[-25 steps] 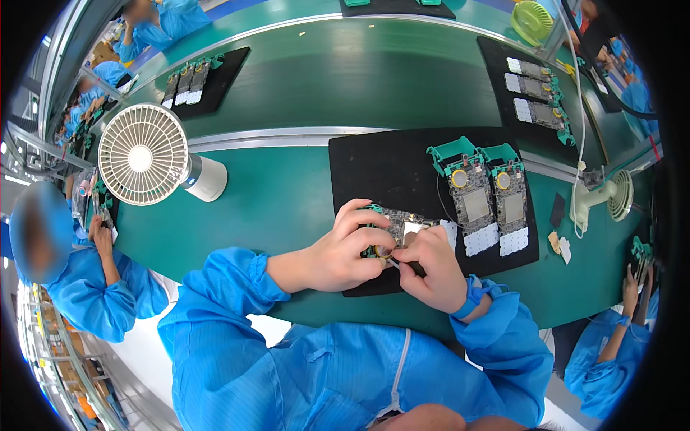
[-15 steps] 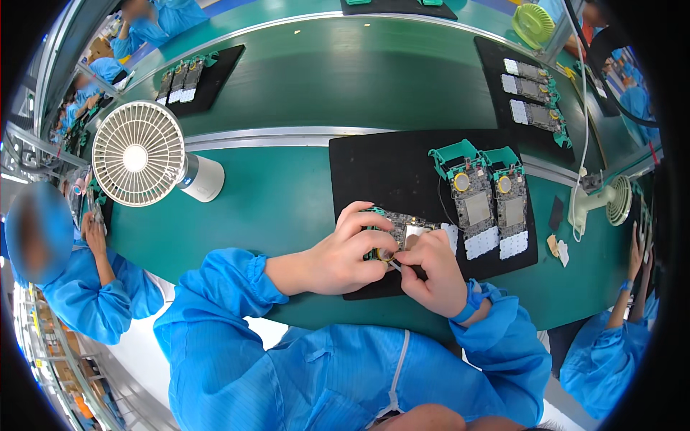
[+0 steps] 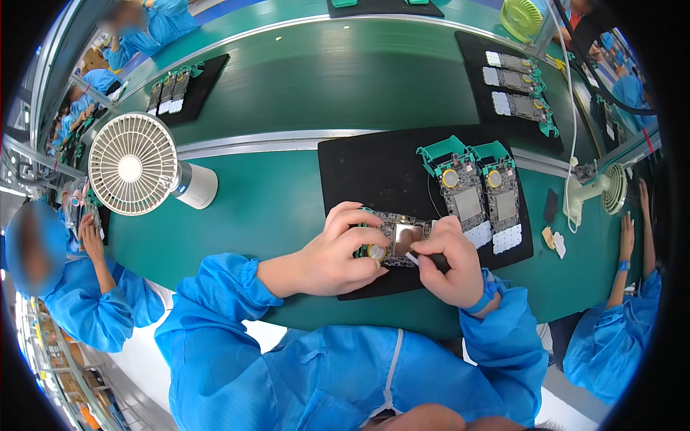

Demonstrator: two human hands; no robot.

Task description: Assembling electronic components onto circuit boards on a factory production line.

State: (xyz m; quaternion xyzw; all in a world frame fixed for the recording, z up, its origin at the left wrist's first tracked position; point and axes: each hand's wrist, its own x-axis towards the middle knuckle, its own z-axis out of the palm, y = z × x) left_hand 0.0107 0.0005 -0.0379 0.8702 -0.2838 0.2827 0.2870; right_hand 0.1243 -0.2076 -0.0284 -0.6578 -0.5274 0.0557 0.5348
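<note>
A circuit board [image 3: 396,224] with a shiny square metal shield [image 3: 407,237] and a round coin cell [image 3: 376,252] lies on the black mat [image 3: 366,169]. My left hand [image 3: 327,251] grips the board's left end, its fingers curled over the edges. Between the thumb and fingers of my right hand [image 3: 454,264] is a small white stick [image 3: 412,257], its tip close to the metal shield. Most of the stick is hidden by the fingers. Just beyond my right hand, two more boards [image 3: 467,203] with green plastic frames [image 3: 443,152] lie side by side on the mat.
A white fan [image 3: 133,165] stands at the left, and a smaller fan [image 3: 611,189] at the right. White scraps [image 3: 559,244] lie near the right edge. Across the metal rail, more mats carry boards [image 3: 517,80]. Co-workers in blue sit on both sides [image 3: 100,294].
My right hand has drawn back to the right from the coin cell with the stick, uncovering the cell and the shield. My left hand still holds the board. The whole view has shifted slightly.
</note>
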